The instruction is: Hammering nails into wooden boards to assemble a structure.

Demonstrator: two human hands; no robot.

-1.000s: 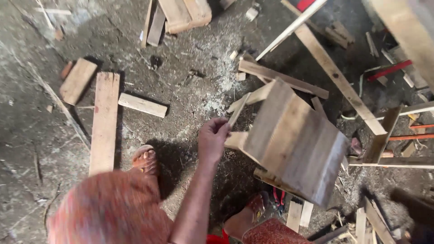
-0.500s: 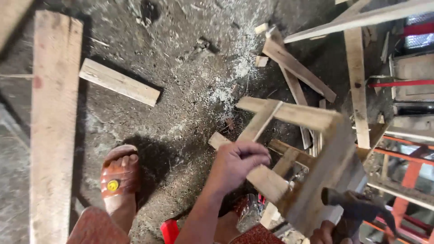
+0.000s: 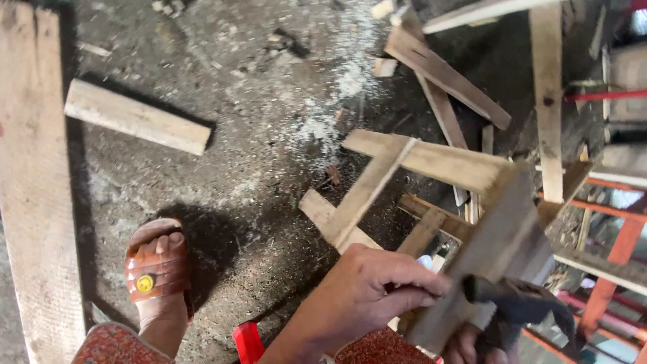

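Your left hand (image 3: 367, 293), low in the middle of the frame, is closed around the near edge of a rough wooden frame (image 3: 431, 195) built of pale slats, with the fingers curled over one slat. That frame stands tilted on the dusty floor (image 3: 269, 135) at centre right, its crossing slats reaching up toward the middle of the frame. Your right hand (image 3: 472, 344) shows only in part at the bottom edge, right of centre, wrapped around the handle of a dark hammer (image 3: 519, 303), whose head lies just beside the frame's lower plank. Your sandalled foot (image 3: 156, 269) rests on the floor at lower left. A short wood block (image 3: 135, 116) lies at upper left, and a long plank (image 3: 34, 195) runs down the left edge.
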